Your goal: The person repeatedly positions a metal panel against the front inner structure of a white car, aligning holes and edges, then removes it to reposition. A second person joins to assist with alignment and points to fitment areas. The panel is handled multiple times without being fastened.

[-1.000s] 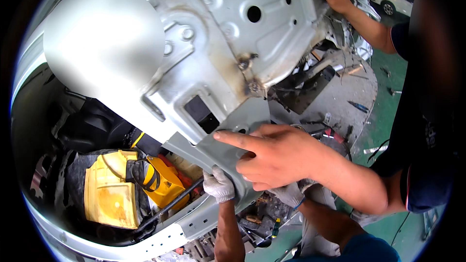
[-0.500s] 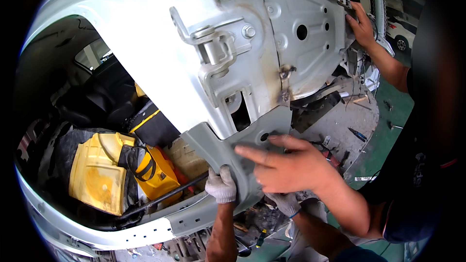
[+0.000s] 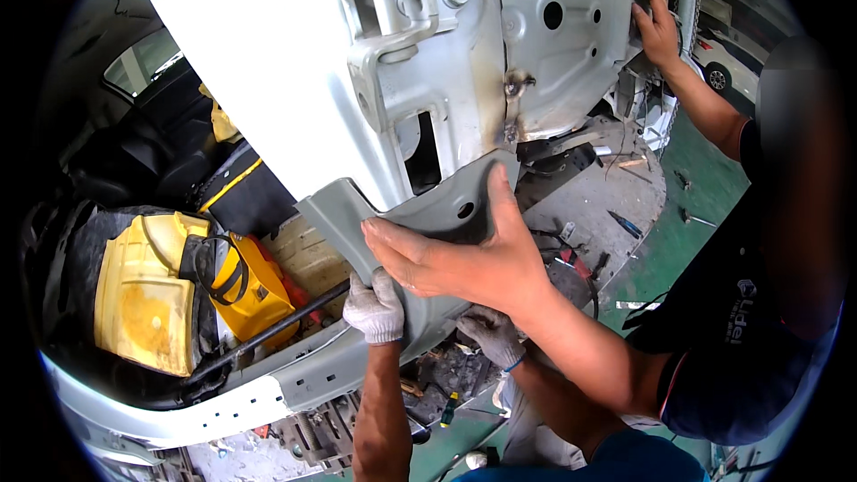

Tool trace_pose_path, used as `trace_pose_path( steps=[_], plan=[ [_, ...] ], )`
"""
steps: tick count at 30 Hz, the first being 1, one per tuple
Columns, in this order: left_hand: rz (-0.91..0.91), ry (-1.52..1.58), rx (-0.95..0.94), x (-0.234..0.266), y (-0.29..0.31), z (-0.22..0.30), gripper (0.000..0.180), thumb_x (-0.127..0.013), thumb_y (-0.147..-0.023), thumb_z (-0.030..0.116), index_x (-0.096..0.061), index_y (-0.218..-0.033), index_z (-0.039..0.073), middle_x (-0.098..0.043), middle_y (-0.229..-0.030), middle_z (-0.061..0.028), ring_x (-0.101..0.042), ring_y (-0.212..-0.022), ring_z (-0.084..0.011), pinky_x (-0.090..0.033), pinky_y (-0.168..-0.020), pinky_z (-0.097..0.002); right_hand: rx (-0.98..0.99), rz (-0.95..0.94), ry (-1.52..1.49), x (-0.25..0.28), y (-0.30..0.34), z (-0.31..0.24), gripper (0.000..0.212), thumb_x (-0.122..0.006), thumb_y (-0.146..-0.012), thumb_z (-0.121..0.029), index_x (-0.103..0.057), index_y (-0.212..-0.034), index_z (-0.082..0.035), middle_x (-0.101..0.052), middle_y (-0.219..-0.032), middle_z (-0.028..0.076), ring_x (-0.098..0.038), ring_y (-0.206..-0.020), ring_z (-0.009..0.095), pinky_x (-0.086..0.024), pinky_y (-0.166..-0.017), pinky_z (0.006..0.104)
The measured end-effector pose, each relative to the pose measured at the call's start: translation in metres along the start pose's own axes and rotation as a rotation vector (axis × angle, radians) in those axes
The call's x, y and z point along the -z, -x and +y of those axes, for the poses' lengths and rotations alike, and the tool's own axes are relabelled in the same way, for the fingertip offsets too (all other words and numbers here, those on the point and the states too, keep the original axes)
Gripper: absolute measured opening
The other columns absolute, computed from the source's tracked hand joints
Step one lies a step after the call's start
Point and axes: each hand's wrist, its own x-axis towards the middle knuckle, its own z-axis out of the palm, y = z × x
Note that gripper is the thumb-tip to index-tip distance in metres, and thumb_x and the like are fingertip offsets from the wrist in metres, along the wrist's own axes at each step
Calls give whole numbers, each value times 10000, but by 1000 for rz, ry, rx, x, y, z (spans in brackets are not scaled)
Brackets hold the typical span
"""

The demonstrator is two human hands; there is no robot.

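A grey sheet-metal panel (image 3: pixel 344 212) sits against the lower end of the silver car body pillar (image 3: pixel 268 62), its upper edge meeting the pillar's foot. My left hand (image 3: pixel 373 308), in a white knit glove, is closed round the panel's edge on the door-opening side. At its lower right edge, my gloved right hand (image 3: pixel 493 336) grips with curled fingers, some of them hidden. A co-worker's bare hand (image 3: pixel 455 259) lies across the panel face, thumb raised, covering much of it. That person's other hand (image 3: pixel 658 29) rests on the far edge of the body.
Inside the door opening are a yellow moulded piece (image 3: pixel 147 295), a yellow bag (image 3: pixel 254 290) and a dark bar (image 3: pixel 277 326). A bolted hinge (image 3: pixel 384 13) juts from the pillar. Tools, including a screwdriver (image 3: pixel 449 410), lie below. The co-worker (image 3: pixel 741 330) stands close at right.
The co-worker's near hand has gone from pointing with a finger to lying across the panel with its thumb up. The whole scene has shifted up and left; my hands stay at the panel.
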Motion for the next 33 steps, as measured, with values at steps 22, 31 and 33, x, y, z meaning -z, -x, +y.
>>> trace_pose_path(
  steps=[22,31,33],
  plan=[
    [-83,109,124,-12,7,-16,514,-711,-914,471,-731,-1094,-11,-681,-693,-222,-670,-614,-439,-536,-599,-509,28,40,-123,-7,-7,-14,98,-770,-949,-4,-746,-1043,-9,-750,-1026,28,-686,-944,107,-589,-854,290],
    [-103,-76,72,3,0,-2,579,-715,-925,489,-708,-1066,-73,-667,-678,-250,-674,-623,-465,-537,-600,-530,-11,19,26,1,-10,-2,98,-752,-953,21,-740,-1050,15,-754,-1001,35,-692,-942,97,-595,-867,263],
    [-114,-38,85,3,0,-1,577,-717,-926,484,-706,-1067,-75,-667,-678,-251,-675,-624,-466,-536,-600,-532,8,19,26,-1,-10,-3,66,-755,-964,-14,-737,-1025,4,-717,-941,5,-641,-876,73,-551,-797,248]
  ],
)
